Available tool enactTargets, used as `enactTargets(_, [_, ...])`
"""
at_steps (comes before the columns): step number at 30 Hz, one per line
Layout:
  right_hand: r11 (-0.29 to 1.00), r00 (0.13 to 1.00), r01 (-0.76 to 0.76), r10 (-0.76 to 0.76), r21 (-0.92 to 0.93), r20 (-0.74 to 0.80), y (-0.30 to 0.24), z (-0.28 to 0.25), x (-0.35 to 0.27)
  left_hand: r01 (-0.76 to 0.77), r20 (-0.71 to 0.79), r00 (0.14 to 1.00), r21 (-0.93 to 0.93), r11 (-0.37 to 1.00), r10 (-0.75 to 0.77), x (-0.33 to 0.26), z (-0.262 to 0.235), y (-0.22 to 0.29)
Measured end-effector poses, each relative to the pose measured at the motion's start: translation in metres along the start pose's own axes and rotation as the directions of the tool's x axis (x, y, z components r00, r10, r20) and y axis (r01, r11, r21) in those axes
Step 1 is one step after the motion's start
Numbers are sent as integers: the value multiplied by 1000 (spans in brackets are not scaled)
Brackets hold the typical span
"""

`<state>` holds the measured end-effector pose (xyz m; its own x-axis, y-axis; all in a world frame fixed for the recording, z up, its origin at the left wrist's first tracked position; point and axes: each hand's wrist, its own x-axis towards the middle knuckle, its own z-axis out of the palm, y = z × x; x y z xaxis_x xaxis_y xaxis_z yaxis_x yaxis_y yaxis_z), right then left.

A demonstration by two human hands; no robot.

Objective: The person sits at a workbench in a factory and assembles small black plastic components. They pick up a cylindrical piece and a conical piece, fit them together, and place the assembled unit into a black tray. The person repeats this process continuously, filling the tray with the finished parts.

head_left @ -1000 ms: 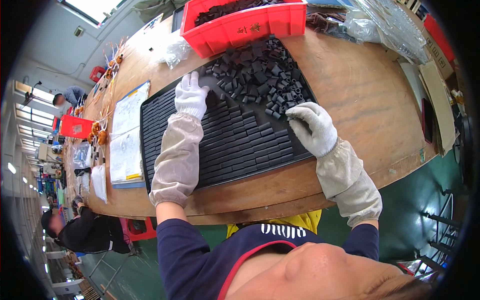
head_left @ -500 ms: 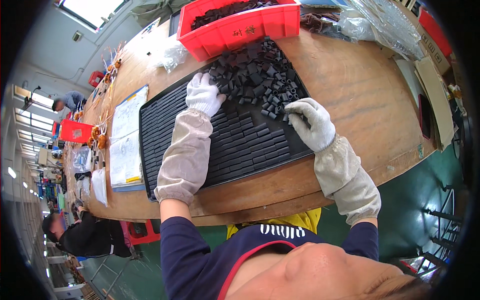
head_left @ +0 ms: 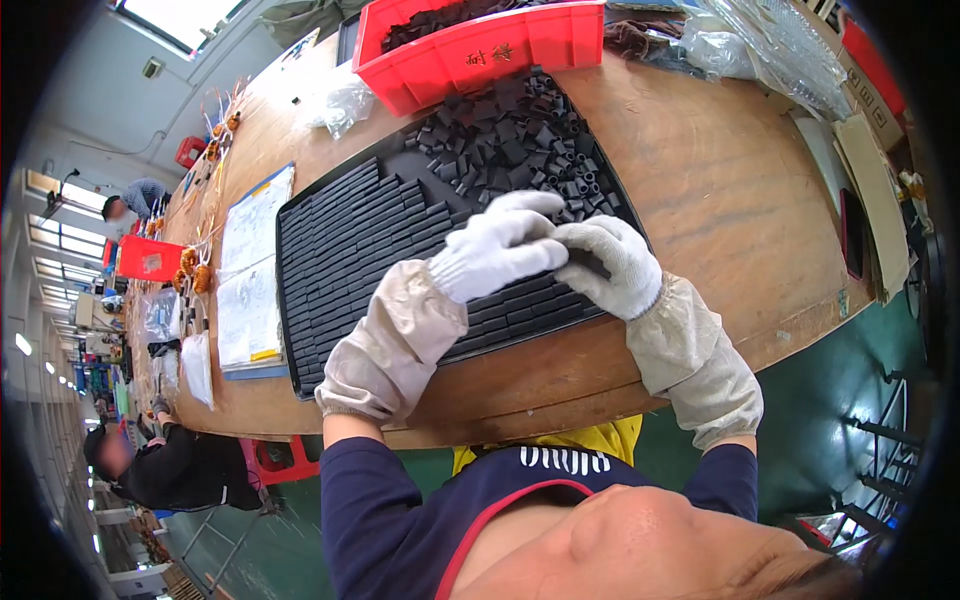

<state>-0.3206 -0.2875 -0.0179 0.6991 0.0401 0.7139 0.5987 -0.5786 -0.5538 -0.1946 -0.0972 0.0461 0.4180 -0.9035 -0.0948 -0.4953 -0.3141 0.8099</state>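
On a long wooden counter (head_left: 700, 190) in a big bright workroom, the gloved left hand (head_left: 505, 245) and right hand (head_left: 610, 262) met, fingers curled on a small black block (head_left: 590, 262) above the black tray (head_left: 330, 250), near a red bin (head_left: 480, 45).

Both hands wear white knitted work gloves, the left hand (head_left: 500, 250) and the right hand (head_left: 610, 265) alike, with ribbed cuffs. Over each forearm sits a loose beige fabric sleeve guard, gathered by elastic at its ends. Beneath them are dark navy long sleeves; the top has a red-trimmed collar, white lettering and a yellow hem.
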Motion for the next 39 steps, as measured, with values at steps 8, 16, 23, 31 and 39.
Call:
enactTargets(8, [964,964,-262,263,48,-28,5,-1,-5,-374,-165,857,452,810,488,31,-19,-28])
enactTargets(16, [967,967,-251,253,39,-39,6,-4,-3,414,-387,902,655,632,-191,81,-67,-41])
enactTargets(23, [960,959,-279,280,37,-32,7,-4,-4,237,-297,954,659,714,-43,112,-80,-80])
enactTargets(31, [951,952,-302,305,72,-28,7,-1,-4,26,-487,793,627,778,366,114,-91,-101])
enactTargets(39, [953,953,-297,300,66,-37,5,-1,-5,-117,-439,886,-527,842,-151,102,-100,-101])
